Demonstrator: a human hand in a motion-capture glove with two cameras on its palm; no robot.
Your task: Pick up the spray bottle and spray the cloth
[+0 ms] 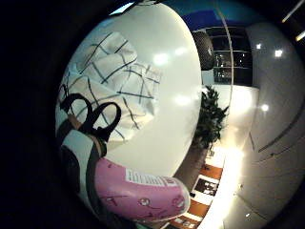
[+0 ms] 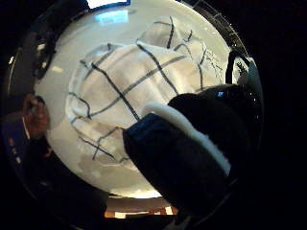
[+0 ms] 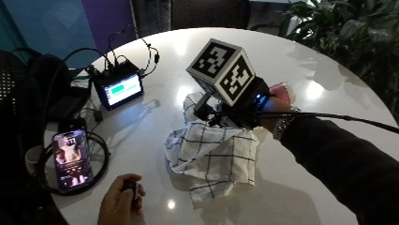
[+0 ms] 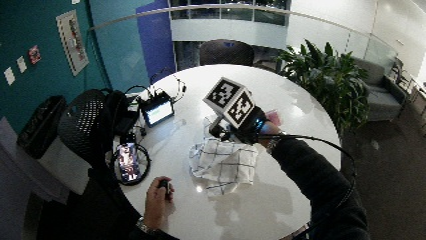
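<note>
A white cloth with dark check lines (image 3: 215, 154) lies crumpled on the round white table (image 3: 312, 84). Just above its far edge, my gloved right hand (image 3: 249, 111) grips a pink spray bottle (image 3: 279, 91), with the fingers curled round it. The bottle's pink body with a white label (image 1: 143, 193) lies close against the palm, and the cloth (image 1: 114, 86) spreads on the table beyond it. In the thumb side palm view the glove (image 2: 192, 153) covers part of the cloth (image 2: 120, 91). The bottle's nozzle is hidden.
A small device with a lit screen (image 3: 118, 89) and cables sits at the table's left, with a phone (image 3: 71, 157) inside a cable loop nearer the edge. A bare left hand (image 3: 121, 199) holds a small dark object near the front. A plant (image 3: 336, 23) stands behind the table.
</note>
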